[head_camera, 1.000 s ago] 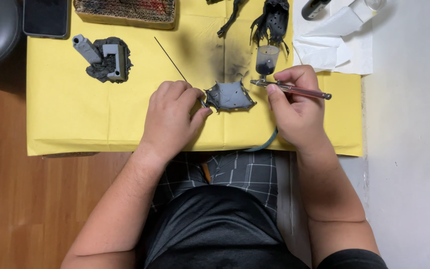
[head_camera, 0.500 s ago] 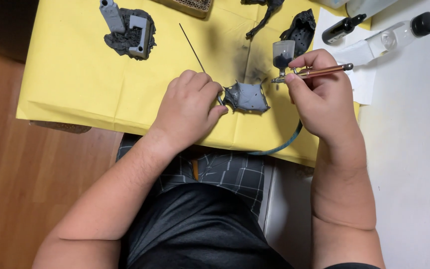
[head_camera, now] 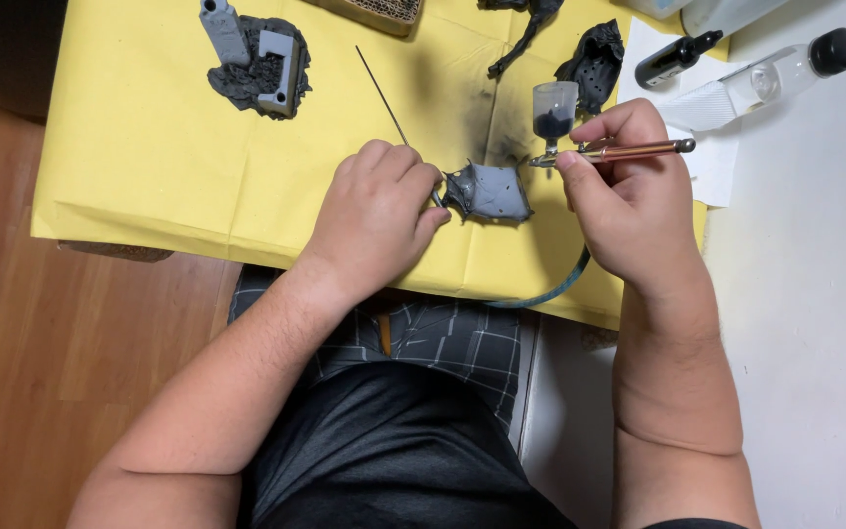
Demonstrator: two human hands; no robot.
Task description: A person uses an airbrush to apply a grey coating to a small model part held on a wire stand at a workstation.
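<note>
Nearest the camera, low in frame: dark shirt, plaid shorts, both forearms reaching up over the front edge of the yellow paper sheet (head_camera: 149, 176) covering the tabletop.

Step in hand, as I read it: airbrushing a small grey model part (head_camera: 490, 190), mid-frame. Left hand (head_camera: 376, 211), grip curled tight, pinches the part by a holder at its left edge; fingertips hide the contact pt. Right hand (head_camera: 629, 191), grip pressed around the airbrush (head_camera: 609, 152), a slim copper-toned metal barrel, nozzle aimed left and just above/right of the part, w/ a clear cup (head_camera: 553, 108) of dark paint on top. Teal hose (head_camera: 550, 291) loops down off the sheet's edge.

Next move prob. needs a steady nozzle gap and turning the part so bare grey faces get covered.

Farther up: thin metal rod (head_camera: 382, 93) lying diagonal; black overspray smudge on paper; rough dark-grey terrain piece w/ blocky pillars (head_camera: 255, 61) upper left; black, pitted part (head_camera: 594, 64) upper right. Clear plastic bottle w/ black cap (head_camera: 795, 64) and a small dark dropper bottle (head_camera: 673, 61) on white tissue, top right.
</note>
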